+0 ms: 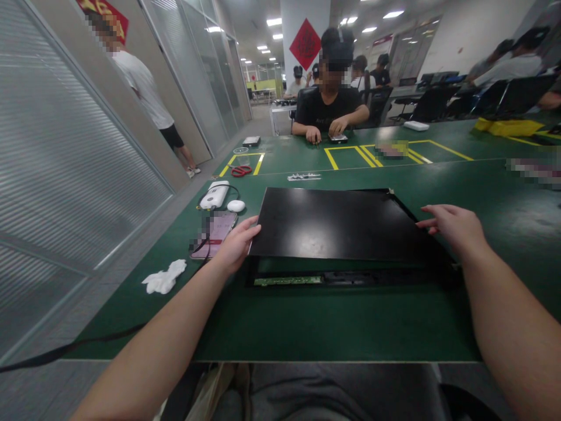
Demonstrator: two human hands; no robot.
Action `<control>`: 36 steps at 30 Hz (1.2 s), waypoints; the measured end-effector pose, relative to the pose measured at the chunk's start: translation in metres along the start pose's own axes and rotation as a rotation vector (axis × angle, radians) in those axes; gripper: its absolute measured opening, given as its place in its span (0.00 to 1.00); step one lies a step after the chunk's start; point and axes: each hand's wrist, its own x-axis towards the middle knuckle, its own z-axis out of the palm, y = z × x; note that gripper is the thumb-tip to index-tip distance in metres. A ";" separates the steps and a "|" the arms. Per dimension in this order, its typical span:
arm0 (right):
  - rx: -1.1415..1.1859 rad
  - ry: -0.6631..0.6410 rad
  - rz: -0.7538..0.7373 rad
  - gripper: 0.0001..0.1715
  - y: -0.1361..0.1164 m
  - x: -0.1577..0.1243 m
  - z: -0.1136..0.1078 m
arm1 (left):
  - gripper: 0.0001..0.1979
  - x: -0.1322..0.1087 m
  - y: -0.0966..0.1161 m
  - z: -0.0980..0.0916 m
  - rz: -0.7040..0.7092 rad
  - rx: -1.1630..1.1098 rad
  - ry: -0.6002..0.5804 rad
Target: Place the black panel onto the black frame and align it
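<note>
A flat black device case lies on the green table (333, 327) in front of me, and its black lid panel (337, 225) is raised at the near edge. Under that raised edge a green circuit board strip (287, 281) shows inside the case. My left hand (234, 245) grips the lid's near left corner, thumb on top. My right hand (453, 225) rests on the lid's right edge with fingers stretched towards the far corner.
Left of the case lie a phone (215, 233), a white charger with cable (214, 195), a white earbud case (236, 205) and a crumpled tissue (164, 279). Farther off are red scissors (241, 170) and small screws (303, 176). A person in black works across the table.
</note>
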 end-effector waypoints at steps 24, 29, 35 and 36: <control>-0.189 -0.005 -0.029 0.14 -0.003 -0.002 0.000 | 0.23 0.007 -0.011 -0.006 0.016 0.031 0.013; -0.251 -0.036 -0.051 0.14 -0.006 -0.002 -0.002 | 0.23 0.006 -0.009 -0.003 0.002 0.039 0.057; -0.303 -0.044 -0.055 0.15 -0.006 -0.001 -0.003 | 0.24 0.004 -0.008 -0.001 0.008 0.031 0.058; -0.306 -0.042 -0.056 0.15 -0.005 -0.001 -0.003 | 0.24 0.004 -0.008 -0.002 0.009 0.033 0.057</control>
